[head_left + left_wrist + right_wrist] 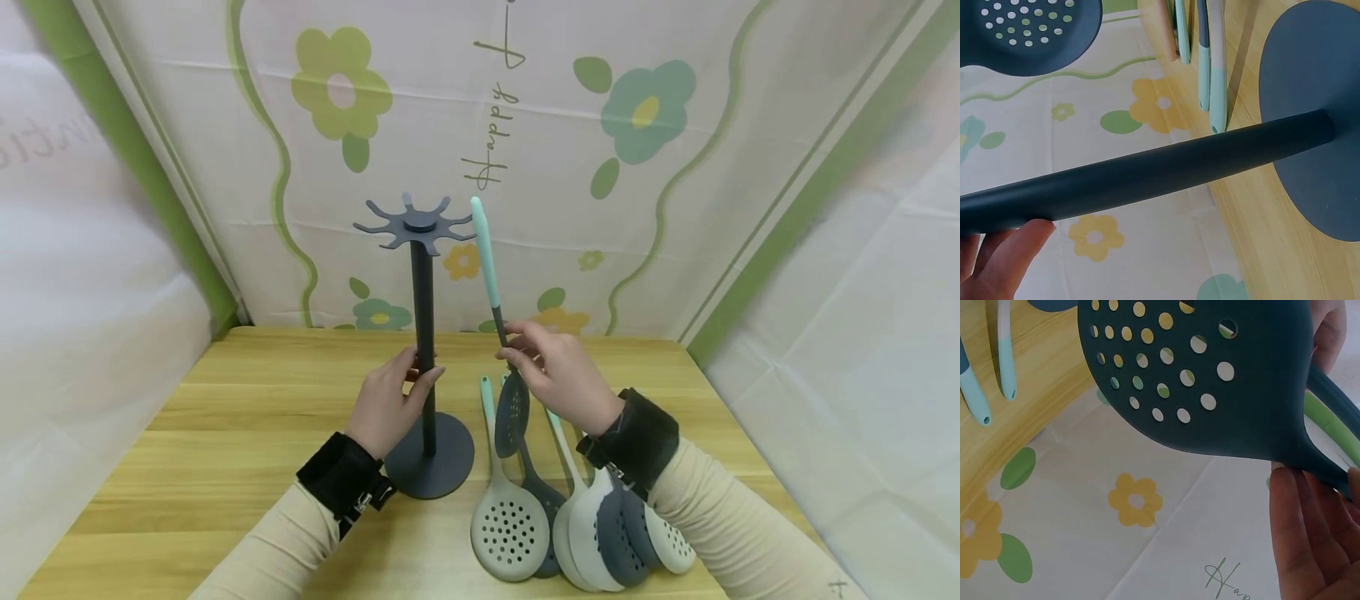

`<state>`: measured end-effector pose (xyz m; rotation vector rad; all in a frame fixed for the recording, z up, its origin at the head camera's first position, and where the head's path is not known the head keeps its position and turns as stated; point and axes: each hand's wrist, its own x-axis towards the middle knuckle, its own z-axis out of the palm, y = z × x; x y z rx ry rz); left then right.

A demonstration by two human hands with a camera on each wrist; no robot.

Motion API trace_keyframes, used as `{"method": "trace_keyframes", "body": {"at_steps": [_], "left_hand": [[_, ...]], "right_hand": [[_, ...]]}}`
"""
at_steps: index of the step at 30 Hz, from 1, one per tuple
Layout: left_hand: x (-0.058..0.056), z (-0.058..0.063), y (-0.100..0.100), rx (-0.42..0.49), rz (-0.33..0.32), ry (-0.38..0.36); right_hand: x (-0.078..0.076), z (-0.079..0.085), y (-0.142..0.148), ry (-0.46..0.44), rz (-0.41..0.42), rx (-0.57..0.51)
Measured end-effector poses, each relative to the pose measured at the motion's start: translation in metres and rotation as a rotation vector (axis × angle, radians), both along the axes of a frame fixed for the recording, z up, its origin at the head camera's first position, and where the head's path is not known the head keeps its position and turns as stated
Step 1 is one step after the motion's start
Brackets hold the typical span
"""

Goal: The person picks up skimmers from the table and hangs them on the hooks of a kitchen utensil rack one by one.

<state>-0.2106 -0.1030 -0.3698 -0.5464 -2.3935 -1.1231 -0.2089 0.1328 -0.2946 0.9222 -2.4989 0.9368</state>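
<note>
A dark utensil stand [424, 333] rises from a round base, with a ring of curved hooks at its top. My left hand [387, 404] holds its post about midway up, fingers and thumb around it. My right hand [558, 371] pinches a dark skimmer [513, 415] at the neck just above its perforated head. The skimmer's mint handle end points up, close beside the hooks on the right; whether it touches one I cannot tell. In the right wrist view the skimmer's head [1166, 369] hangs in front of the fingers [1297, 519].
Right of the base, several utensils lie fanned out on the wooden table [225, 467], heads toward me, among them a light grey skimmer [510, 533]. My right forearm passes over part of the pile. A flowered cloth [525, 167] hangs behind the table.
</note>
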Motion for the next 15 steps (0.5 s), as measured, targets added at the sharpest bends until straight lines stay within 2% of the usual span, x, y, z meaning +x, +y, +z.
{"method": "trace_keyframes", "body": {"at_steps": [15], "left_hand": [[0.0001, -0.0009, 0.0000, 0.001, 0.002, 0.011]], "right_hand": [[-0.0007, -0.0030, 0.0008, 0.001, 0.004, 0.002]]}}
